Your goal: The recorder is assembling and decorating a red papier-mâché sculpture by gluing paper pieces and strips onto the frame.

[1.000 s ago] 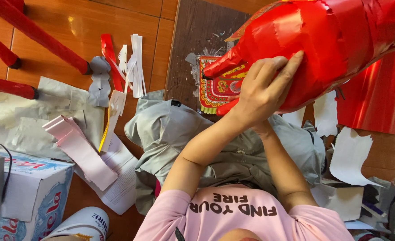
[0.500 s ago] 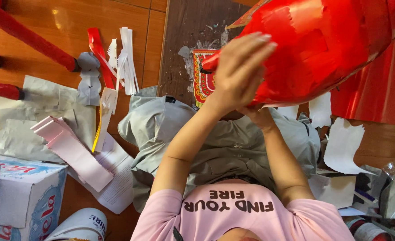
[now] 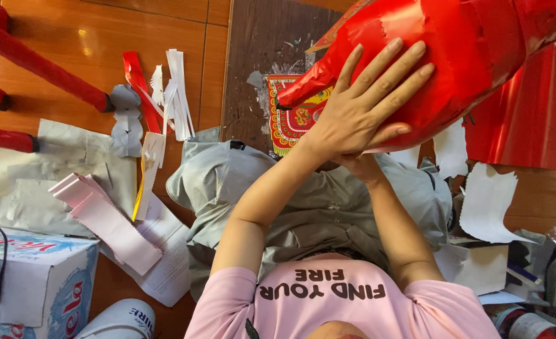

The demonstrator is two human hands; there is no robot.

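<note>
While the left hand [image 3: 359, 116] lies flat, fingers spread wide, on the red foil shape [image 3: 454, 56], no closed grip there: palm looks to be pressing foil down against the form. Right hand [image 3: 353, 164] is under the shape, mostly hidden; likely propping it from below, can't tell its grip. Shape is held up over the lap, above the dark mat [image 3: 259, 56] and patterned paper [image 3: 290, 119]. Paper scraps [image 3: 485, 201] lie on the floor at right, white strips [image 3: 177, 88] and a box [image 3: 33, 282] at left.
</note>
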